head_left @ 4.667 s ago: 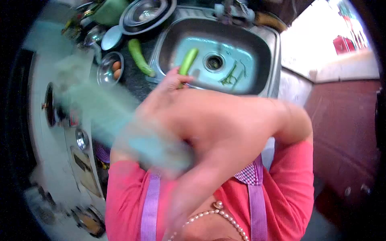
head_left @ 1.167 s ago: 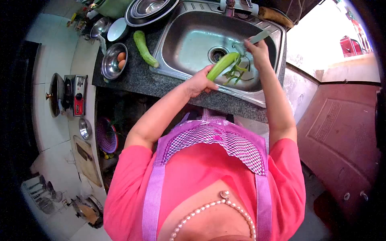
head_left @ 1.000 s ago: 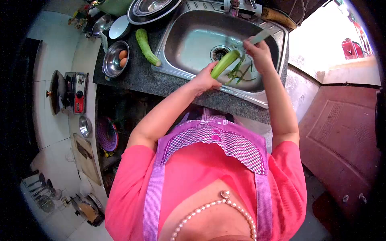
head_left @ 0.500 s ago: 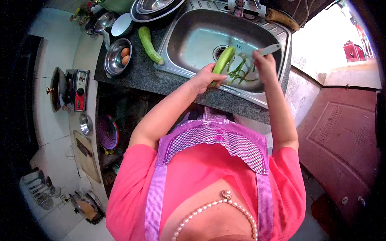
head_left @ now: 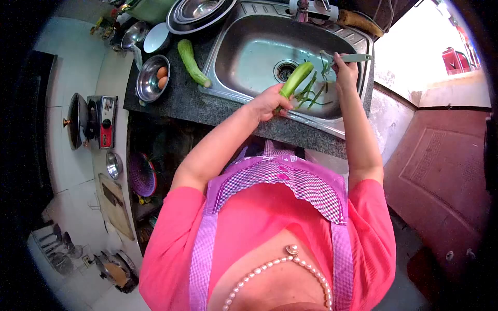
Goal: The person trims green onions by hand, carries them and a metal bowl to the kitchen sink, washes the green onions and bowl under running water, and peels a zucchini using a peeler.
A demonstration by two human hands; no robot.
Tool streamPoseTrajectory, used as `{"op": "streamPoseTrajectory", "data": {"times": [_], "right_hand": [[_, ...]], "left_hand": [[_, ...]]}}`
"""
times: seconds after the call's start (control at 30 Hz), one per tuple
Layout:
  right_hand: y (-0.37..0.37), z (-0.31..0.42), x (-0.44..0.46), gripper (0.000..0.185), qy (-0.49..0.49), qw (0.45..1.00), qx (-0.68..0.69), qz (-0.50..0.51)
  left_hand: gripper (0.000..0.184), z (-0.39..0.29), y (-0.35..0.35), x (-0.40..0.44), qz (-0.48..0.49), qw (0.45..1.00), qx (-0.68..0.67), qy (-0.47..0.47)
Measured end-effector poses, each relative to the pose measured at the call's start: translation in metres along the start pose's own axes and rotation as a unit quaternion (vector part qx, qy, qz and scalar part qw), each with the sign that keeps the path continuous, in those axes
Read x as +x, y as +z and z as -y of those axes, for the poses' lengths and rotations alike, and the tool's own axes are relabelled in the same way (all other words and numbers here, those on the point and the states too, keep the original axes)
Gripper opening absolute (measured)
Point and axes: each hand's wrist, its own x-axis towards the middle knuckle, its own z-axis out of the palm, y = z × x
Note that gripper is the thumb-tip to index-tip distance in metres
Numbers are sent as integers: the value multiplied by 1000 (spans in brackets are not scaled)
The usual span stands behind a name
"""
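My left hand is closed around the lower end of a long green gourd, partly peeled, tilted up over the near side of the steel sink. To its right, my right hand grips the pale handle of a peeler, held apart from the gourd with its head pointing left. A strip of green peel seems to hang below the peeler head. Dark green peels lie in the sink beneath, between my hands. A second gourd, with its skin on, rests on the counter left of the sink.
On the dark counter at the left stand a steel bowl with two brown eggs, a white bowl and stacked basins. Further left are a stove and a cutting board with a knife. The faucet rises behind the sink.
My right hand and the peeler have moved slightly up and away from me, the handle now nearly level. The gourd in my left hand has shifted a little to the right.
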Motion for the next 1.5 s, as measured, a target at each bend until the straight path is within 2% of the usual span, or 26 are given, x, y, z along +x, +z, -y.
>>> {"op": "streamPoseTrajectory", "data": {"times": [0.1,0.13,0.23,0.33,0.43,0.47,0.5,0.53,0.63,0.67,0.7,0.77,0.83,0.87,0.97,1.0,1.03,1.1,1.13,1.17,1.2,1.3,1.37,1.4,1.5], "right_hand": [[19,30,-46,22,70,981,49,172],[24,37,-60,24,122,967,16,221],[40,29,-84,27,130,947,-44,290],[37,27,-52,23,82,969,-67,223],[12,6,0,19,6,990,-90,109],[0,-3,13,19,-9,995,-78,64],[-8,-10,22,18,-24,997,-66,20],[-11,-2,18,22,13,999,-48,15],[6,27,-15,20,51,994,66,75],[10,34,-25,22,63,985,48,153],[16,39,-39,23,73,982,35,171],[27,45,-59,26,76,956,-87,270],[33,33,-64,26,109,934,-24,340],[32,27,-54,27,105,934,-66,335],[25,21,-20,26,45,971,-70,222],[21,22,-12,24,23,984,-72,162],[10,10,3,23,-17,985,-136,107],[-4,8,11,22,-27,995,-95,8],[-1,17,6,22,-37,999,-25,4],[0,25,-2,22,-43,998,41,1],[-2,25,-4,19,-39,998,53,23],[13,45,-38,19,0,983,27,181],[25,56,-64,21,50,950,-96,293],[30,52,-69,24,79,927,-87,356],[37,48,-62,23,77,933,-108,334]], "left_hand": [[41,-10,5,-1,-26,999,-17,-24],[43,-13,8,-1,-18,999,-30,-11],[54,-13,7,6,14,999,-36,-18],[55,-8,7,0,6,1000,12,-2],[55,-4,7,-10,22,999,29,-6],[59,-2,6,-9,52,999,-1,-10],[57,-7,8,-9,37,999,-11,-17],[55,-12,12,-10,19,999,-26,-21],[59,-8,5,-3,9,997,-69,-21],[61,-11,7,-5,5,996,-86,-19],[62,-11,9,-5,1,995,-102,-16],[63,-10,12,0,1,995,-96,-12],[64,-13,16,2,22,995,-100,-6],[63,-15,18,1,40,995,-86,-9],[62,-9,8,1,69,996,-62,-3],[41,-9,9,-3,51,997,-65,-9],[38,-7,12,-5,55,995,-85,-15],[33,-9,15,-9,62,990,-122,-25],[23,-6,11,-6,66,989,-129,-7],[22,-5,10,-6,52,990,-127,-12],[20,-6,10,-5,40,991,-124,-17],[18,-9,12,-7,42,991,-129,-20],[20,-12,13,-4,55,988,-143,-23],[21,-12,13,-3,77,989,-128,-18],[25,-6,11,0,117,989,-94,-9]]}}
